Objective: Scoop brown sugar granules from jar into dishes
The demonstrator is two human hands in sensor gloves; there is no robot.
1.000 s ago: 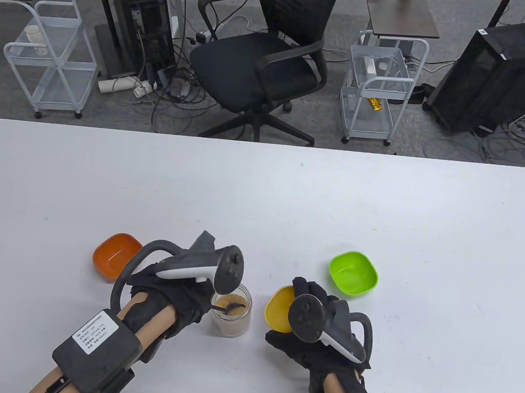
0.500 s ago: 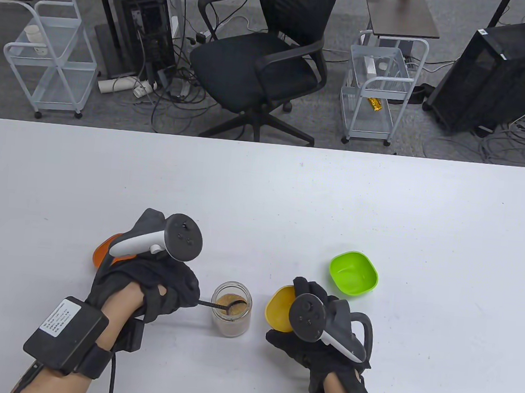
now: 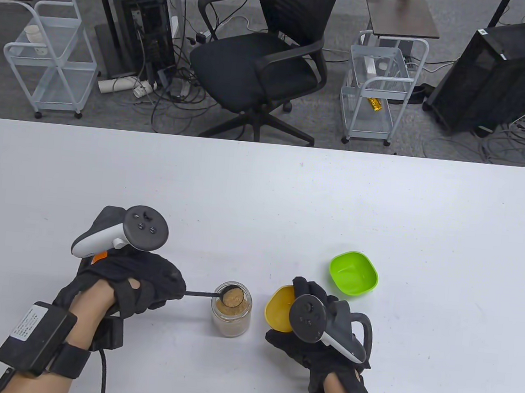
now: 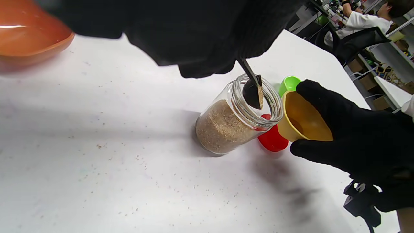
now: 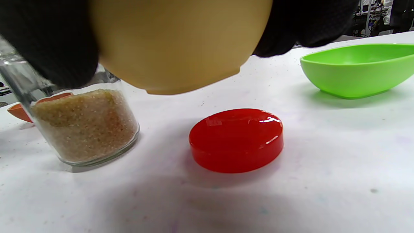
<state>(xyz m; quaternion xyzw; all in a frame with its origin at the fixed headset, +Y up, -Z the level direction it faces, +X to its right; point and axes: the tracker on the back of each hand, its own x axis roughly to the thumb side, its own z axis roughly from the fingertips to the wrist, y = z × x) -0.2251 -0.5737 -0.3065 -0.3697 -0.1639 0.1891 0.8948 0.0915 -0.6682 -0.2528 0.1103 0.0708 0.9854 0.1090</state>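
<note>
A glass jar [image 3: 231, 315] of brown sugar stands open at the table's near middle; it also shows in the left wrist view [image 4: 231, 126] and the right wrist view [image 5: 84, 127]. My left hand [image 3: 144, 282] grips a black spoon [image 3: 228, 296] whose bowl, loaded with sugar, sits over the jar's mouth [image 4: 254, 94]. My right hand [image 3: 319, 330] holds a yellow dish [image 3: 280, 309] tilted toward the jar, just right of it [image 4: 302, 119]. An orange dish [image 4: 29, 38] lies left of the jar, mostly hidden under my left hand in the table view. A green dish [image 3: 353, 273] sits to the right.
The jar's red lid [image 5: 236, 139] lies flat on the table below the yellow dish [image 5: 181, 42], between the jar and the green dish [image 5: 355, 69]. Loose sugar grains dot the white table [image 4: 97, 155]. An office chair [image 3: 260, 63] and carts stand beyond the far edge.
My left hand has moved left and turned flat, lifting the spoon from inside the jar up to its mouth with sugar on it. My right hand and the yellow dish have stayed put.
</note>
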